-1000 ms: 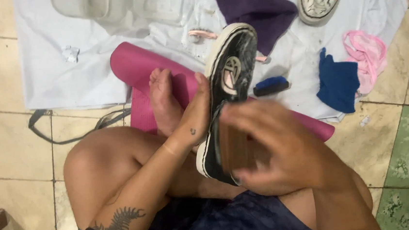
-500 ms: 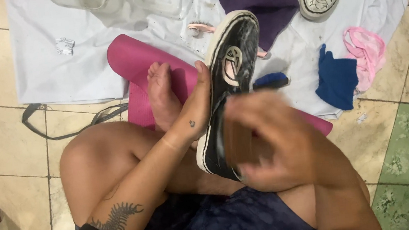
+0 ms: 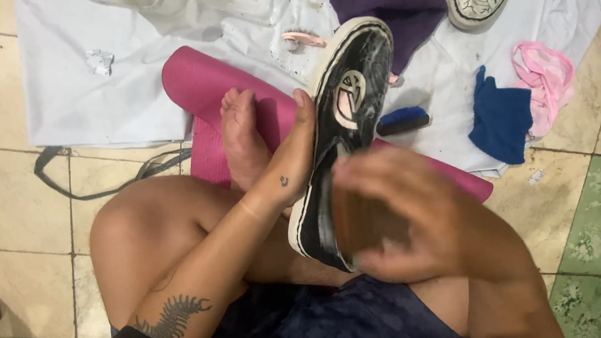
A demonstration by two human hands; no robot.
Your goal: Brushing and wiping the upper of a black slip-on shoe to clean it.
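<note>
Black with a white-edged sole, the shoe [image 3: 343, 126] stands tilted over your lap in the head view, your left hand [image 3: 298, 158] closed on its side. Your right hand [image 3: 404, 214], blurred, grips a brown brush [image 3: 362, 221] against its lower sole, above the pink mat [image 3: 216, 90].

Floor [image 3: 4, 214] laid with beige square tiles, grout lines darkened. Green patterned tiles [image 3: 595, 239] seen at lower right. White sheet [image 3: 73, 101] spread flat over upper floor area, soiled with dark specks. Pink mat [image 3: 201, 84] laid partly over sheet. Dark strap [image 3: 101, 184] left lying on tiles beside sheet. Lighting even, shadows soft.
</note>
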